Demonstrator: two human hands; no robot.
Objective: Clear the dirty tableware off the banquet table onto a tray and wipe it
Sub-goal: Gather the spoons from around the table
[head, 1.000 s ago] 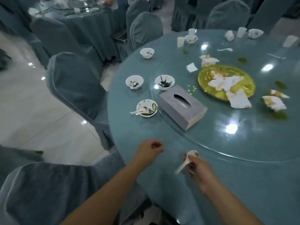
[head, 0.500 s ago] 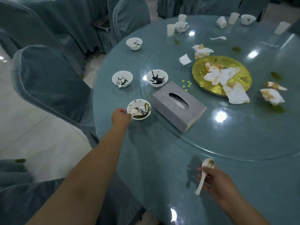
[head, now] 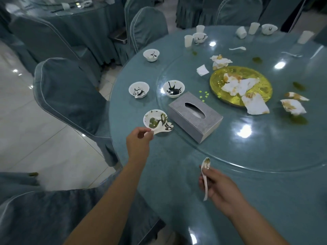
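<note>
One wide-angle view, worn on the person's head, looks forward and down from just above the near edge of the round table; chairs and floor lie left of it.

The left hand has reached forward, pinching the soiled white ceramic spoon. That spoon now overhangs the green-smeared white bowl's near rim.

On round teal-clothed table: glass turntable, stained bowls, cups, a spoon; on the turntable, grey tissue box, yellow plate, soiled napkins.
</note>
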